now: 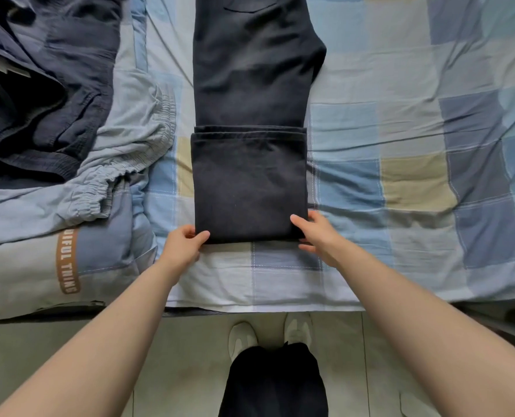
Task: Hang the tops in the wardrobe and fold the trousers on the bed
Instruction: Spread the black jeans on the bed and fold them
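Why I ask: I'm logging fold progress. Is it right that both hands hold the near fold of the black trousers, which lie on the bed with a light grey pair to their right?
Not quite. The head view shows the light grey pair left of the black trousers, not right. Otherwise correct: left hand and right hand hold the near fold on the bed.

Bare sheet [400, 130] lies right of trousers [250, 182]; clothes pile [54, 100] crowds left.

The trousers [250, 182] I grip are matt black cloth, dense and smooth-faced. My sheet [400, 145] is thin checked cotton-like cloth, finely creased. Beside lie crinkled grey shorts [129, 139] and a rougher, dark woven garment [54, 85]. The floor [175, 356] looks smooth, dull.
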### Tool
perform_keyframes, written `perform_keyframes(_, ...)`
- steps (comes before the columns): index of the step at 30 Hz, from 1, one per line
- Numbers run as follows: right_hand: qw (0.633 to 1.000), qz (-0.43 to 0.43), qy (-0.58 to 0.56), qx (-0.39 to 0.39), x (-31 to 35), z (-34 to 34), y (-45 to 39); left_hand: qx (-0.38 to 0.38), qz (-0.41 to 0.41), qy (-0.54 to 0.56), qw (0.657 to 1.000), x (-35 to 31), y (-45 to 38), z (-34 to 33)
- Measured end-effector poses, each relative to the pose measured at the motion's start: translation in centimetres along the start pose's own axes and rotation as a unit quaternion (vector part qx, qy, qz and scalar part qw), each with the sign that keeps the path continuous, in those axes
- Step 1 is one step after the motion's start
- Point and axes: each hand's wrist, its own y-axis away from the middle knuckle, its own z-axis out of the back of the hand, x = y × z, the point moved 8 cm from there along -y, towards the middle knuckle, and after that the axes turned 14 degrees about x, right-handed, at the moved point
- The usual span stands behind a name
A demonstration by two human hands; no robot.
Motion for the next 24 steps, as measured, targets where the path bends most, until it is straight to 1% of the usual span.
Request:
perform_keyframes(3, 1.000, 0.012, -0.016, 0.001, 0.0, 0.3, 0.0, 0.006, -0.001, 0.044, 0.999, 0.1, -0.2, 0.6)
perform_keyframes(5, 0.999, 0.048, -0.016, 0.018, 0.5, 0.6, 1.0, 0.051, -0.017, 0.119, 0.991, -0.2, 0.5, 0.6)
perform_keyframes(7, 0.994, 0.104, -0.016, 0.026, 1.3, 1.3, 2.8, 0.091, -0.049, 0.178, 0.979, -1.0, 1.9, 0.7)
perform_keyframes(9, 0.988, 0.153, -0.019, 0.013, 1.9, 2.2, 5.2, 0.117, -0.077, 0.201, 0.970, -1.8, 3.6, 0.3)
perform_keyframes(11, 0.985, 0.171, -0.017, -0.016, 1.5, 3.0, 7.1, 0.129, -0.069, 0.193, 0.970, -1.2, 4.9, -0.6)
perform_keyframes(13, 0.989, 0.148, -0.013, -0.027, -0.4, 3.3, 9.2, 0.146, -0.029, 0.156, 0.976, 1.0, 6.2, -2.2)
perform_keyframes(16, 0.994, 0.085, 0.063, -0.021, -5.0, 3.1, 12.2, 0.154, 0.043, 0.100, 0.982, 5.9, 9.2, -4.9)
perform_keyframes(18, 0.989, 0.080, 0.126, 0.001, -7.4, 2.8, 14.5, 0.148, 0.059, 0.104, 0.982, 8.1, 12.1, -6.5)
perform_keyframes(20, 0.981, 0.070, 0.178, 0.035, -8.5, 2.4, 17.5, 0.132, 0.067, 0.128, 0.981, 8.7, 15.8, -7.2)
perform_keyframes(22, 0.984, 0.028, 0.164, 0.062, -8.4, 2.2, 20.4, 0.129, 0.070, 0.120, 0.982, 8.2, 19.0, -6.6)
perform_keyframes(24, 0.990, -0.036, 0.096, 0.101, -7.6, 2.2, 22.4, 0.175, 0.072, 0.106, 0.976, 6.4, 21.2, -6.0)
